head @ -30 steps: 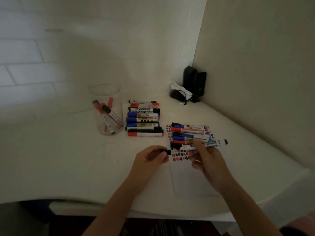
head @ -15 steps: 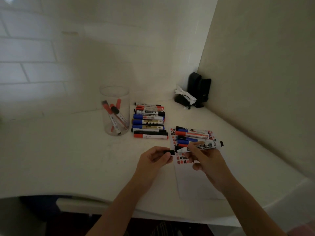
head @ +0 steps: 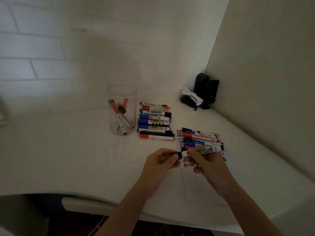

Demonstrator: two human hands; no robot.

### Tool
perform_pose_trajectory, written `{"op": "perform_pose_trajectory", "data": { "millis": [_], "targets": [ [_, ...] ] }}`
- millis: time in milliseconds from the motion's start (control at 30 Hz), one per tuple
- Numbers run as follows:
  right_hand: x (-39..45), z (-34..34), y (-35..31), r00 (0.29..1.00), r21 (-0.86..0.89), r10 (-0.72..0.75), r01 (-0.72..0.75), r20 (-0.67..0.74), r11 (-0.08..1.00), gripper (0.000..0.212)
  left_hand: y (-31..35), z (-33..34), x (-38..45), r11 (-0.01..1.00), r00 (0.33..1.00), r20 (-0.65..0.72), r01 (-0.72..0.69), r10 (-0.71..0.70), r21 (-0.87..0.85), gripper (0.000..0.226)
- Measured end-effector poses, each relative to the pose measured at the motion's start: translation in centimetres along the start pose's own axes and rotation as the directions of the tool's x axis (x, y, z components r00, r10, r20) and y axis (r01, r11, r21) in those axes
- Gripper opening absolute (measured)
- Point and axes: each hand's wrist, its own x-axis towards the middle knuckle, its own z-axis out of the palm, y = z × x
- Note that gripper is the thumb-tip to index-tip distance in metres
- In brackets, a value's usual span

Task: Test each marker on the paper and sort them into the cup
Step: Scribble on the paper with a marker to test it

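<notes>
A: The right hand [head: 207,165] grips a black whiteboard marker [head: 202,151] by its barrel, held level just above the paper [head: 192,178]; the left hand [head: 159,163] pinches its black cap [head: 175,154] at the tip end.

B: What could go wrong?

A: Biggest worry, I'd judge: an elbow or wrist sweeping the loose pile of markers [head: 200,137] off the paper. Next, knocking over the clear cup [head: 122,109], which stands well to the left and already holds a few markers. Smallest: a half-seated cap letting the tip dry.

B: Any writing?

A: The barrel reads "MARKER", with smaller characters I can't make out.
</notes>
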Motion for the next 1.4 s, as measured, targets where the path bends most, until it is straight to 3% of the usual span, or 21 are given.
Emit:
{"op": "perform_pose_trajectory", "data": {
  "millis": [233,400,567,667,733,867,1000,1133,1267,1400],
  "targets": [
    [0.5,2.1,2.0,0.994,0.135,0.041,-0.027,-0.097,0.99,0.017,-0.3,-0.4,0.1,0.997,0.995,-0.072,-0.068,0.071,0.039,0.014],
    [0.7,2.9,2.2,0.99,0.234,0.12,-0.101,-0.071,0.967,0.01,-0.2,-0.6,-0.1,0.989,0.991,-0.072,-0.106,0.113,0.101,0.01],
    [1.3,3.8,0.1,0.958,0.314,0.285,-0.261,-0.032,0.913,0.027,0.7,-0.7,0.2,0.989,0.975,-0.222,-0.031,-0.003,-0.147,0.011],
    [2.4,3.6,-1.0,0.971,0.266,0.234,-0.212,-0.052,0.94,0.037,2.7,-2.6,0.9,0.981,0.966,-0.241,-0.128,0.09,-0.147,0.016],
    [2.8,4.5,-1.8,0.983,0.221,0.18,-0.17,-0.023,0.96,0.031,4.8,-3.9,1.2,0.969,0.956,-0.243,-0.202,0.164,-0.141,0.018],
    [2.9,8.6,-4.1,0.987,0.122,0.07,-0.088,0.146,0.989,0.016,9.3,-6.3,1.3,0.929,0.885,-0.406,-0.323,0.229,-0.18,0.025],
    [2.9,12.9,-4.6,0.966,-0.021,-0.002,0.008,0.258,1.0,0.015,11.8,-8.9,0.9,0.927,0.822,-0.446,-0.369,0.355,0.058,0.022],
    [4.1,14.2,-3.9,0.964,-0.153,-0.079,0.121,0.256,0.981,0.017,14.2,-11.5,1.7,0.885,0.796,-0.394,-0.374,0.46,0.278,0.019],
    [5.6,11.3,-2.6,0.987,-0.154,-0.042,0.066,0.156,0.986,0.011,20.1,-13.4,5.3,0.744,0.65,-0.386,-0.46,0.654,0.485,0.022],
    [6.9,7.7,-1.6,0.998,-0.128,-0.035,0.041,0.046,0.991,0.01,25.3,-12.0,9.5,0.56,0.554,-0.248,-0.512,0.795,0.651,0.021]
  ]
}}
